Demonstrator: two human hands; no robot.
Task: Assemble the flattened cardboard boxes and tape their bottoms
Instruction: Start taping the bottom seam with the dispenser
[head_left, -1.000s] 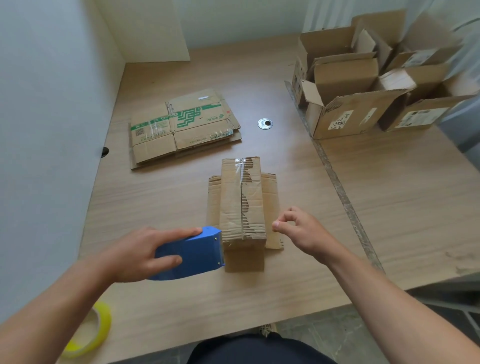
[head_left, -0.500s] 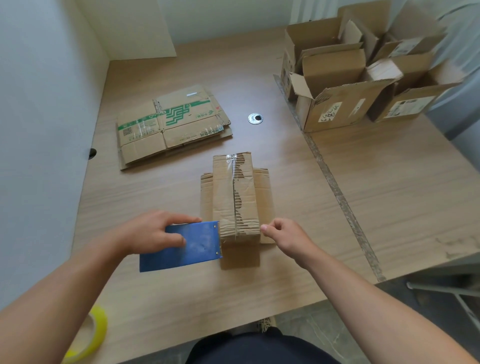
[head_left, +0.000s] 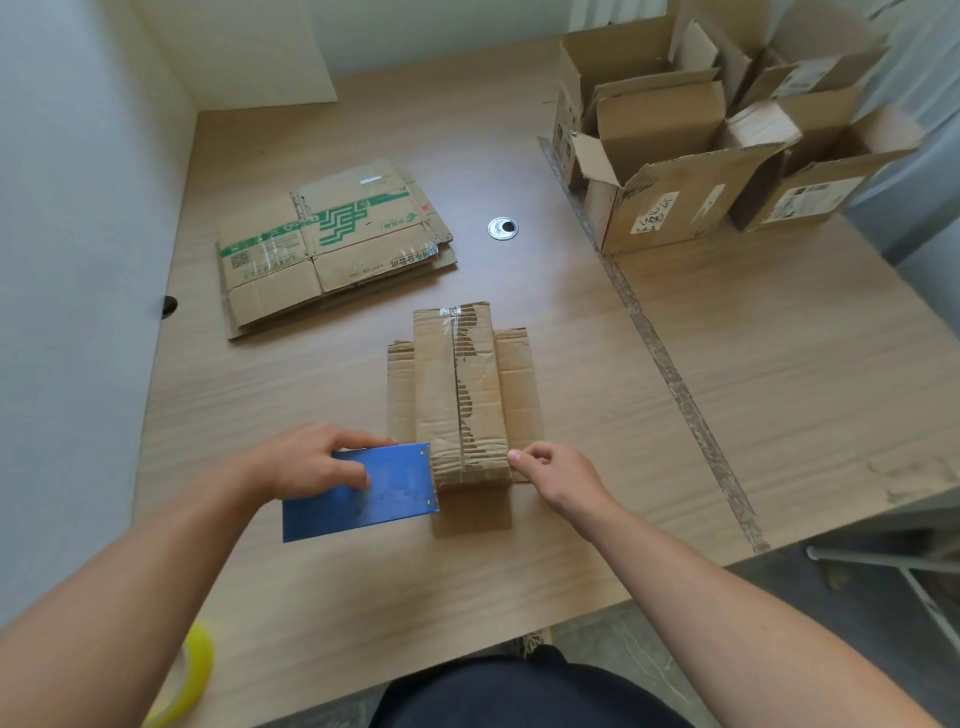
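Grips blue tape dispenser (head_left: 384, 488) in left hand (head_left: 306, 462) against upturned box (head_left: 462, 395) near table's (head_left: 779, 364) front edge; pinches its near corner with right hand (head_left: 556, 473). Risks skewed, wrinkled tape if box slips.

A light wooden table (head_left: 779, 395) carries flattened cardboard boxes (head_left: 332, 249) stacked upper left, assembled boxes (head_left: 670, 171) upper right, a metal cable grommet (head_left: 502, 228) between them. At centre stands a small upturned box (head_left: 462, 395), a blue tape dispenser (head_left: 384, 493) touching its near-left corner; a yellow tape roll (head_left: 195, 670) lies lower left
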